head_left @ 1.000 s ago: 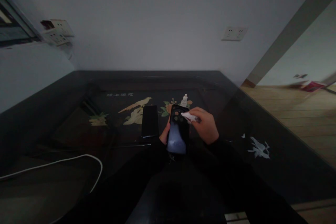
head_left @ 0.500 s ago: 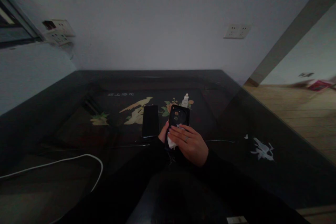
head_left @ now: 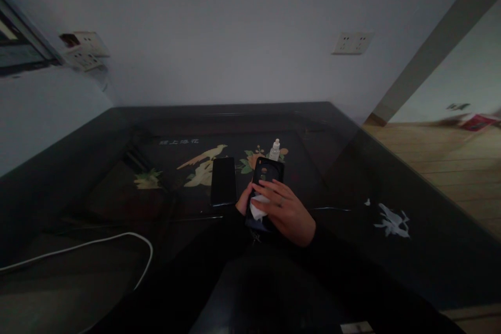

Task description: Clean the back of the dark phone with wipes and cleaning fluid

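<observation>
My left hand [head_left: 243, 199] is closed around the left edge of a black phone case [head_left: 270, 166], whose upper end shows a round camera area with orange and green spots in it. Over its lower half lies my right hand [head_left: 291, 215], fingers bent, pressing a crumpled white tissue [head_left: 257, 212] against the surface. A ring sits on one finger of that hand. Just left of the case, a black smartphone [head_left: 224, 181] rests flat on the table. Behind the case stands a small white dropper bottle [head_left: 275, 150], its lower part partly hidden.
The dark glossy table [head_left: 336, 167] carries a bird-and-flower picture. Torn white scraps [head_left: 392, 221] lie at right. A white cable [head_left: 97, 240] curves along the left. Wall sockets [head_left: 353, 43] are set in the wall behind, and a pale object [head_left: 356, 327] shows at the bottom edge.
My right hand has shifted slightly down and right over the case, with its fingers more bent. More of the case's lower part and the tissue shows.
</observation>
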Action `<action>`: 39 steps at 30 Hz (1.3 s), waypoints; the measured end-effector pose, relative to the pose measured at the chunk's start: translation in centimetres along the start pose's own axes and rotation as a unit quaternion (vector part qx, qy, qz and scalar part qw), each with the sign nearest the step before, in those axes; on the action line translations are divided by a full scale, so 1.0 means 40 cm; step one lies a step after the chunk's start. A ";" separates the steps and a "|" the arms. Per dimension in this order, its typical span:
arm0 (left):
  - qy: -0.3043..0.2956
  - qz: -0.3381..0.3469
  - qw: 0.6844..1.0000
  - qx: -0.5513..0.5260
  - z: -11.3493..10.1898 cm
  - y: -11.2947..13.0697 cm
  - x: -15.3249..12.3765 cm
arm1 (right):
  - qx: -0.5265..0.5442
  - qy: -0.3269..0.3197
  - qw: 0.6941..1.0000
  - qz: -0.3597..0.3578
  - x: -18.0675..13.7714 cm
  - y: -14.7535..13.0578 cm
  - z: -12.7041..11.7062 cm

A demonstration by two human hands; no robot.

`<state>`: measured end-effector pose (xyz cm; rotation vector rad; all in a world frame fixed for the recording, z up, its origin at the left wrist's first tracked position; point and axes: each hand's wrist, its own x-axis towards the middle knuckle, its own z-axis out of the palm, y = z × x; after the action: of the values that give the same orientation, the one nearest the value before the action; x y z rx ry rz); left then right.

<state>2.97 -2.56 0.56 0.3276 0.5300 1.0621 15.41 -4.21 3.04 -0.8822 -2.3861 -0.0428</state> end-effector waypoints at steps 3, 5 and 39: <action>-0.014 -0.013 1.000 -0.014 -0.003 0.004 -0.031 | 0.033 -0.028 0.999 -0.006 -0.012 -0.025 0.001; -0.012 -0.024 0.999 -0.031 -0.002 0.010 -0.035 | 0.049 -0.054 0.997 -0.024 -0.016 -0.024 -0.005; -0.026 -0.066 0.997 -0.005 -0.050 0.008 0.034 | -0.065 0.058 0.995 -0.057 -0.017 0.028 -0.014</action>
<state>2.13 -1.20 -1.28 0.3064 0.4929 0.9252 16.78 -3.86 2.94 -0.7803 -2.3426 -0.2898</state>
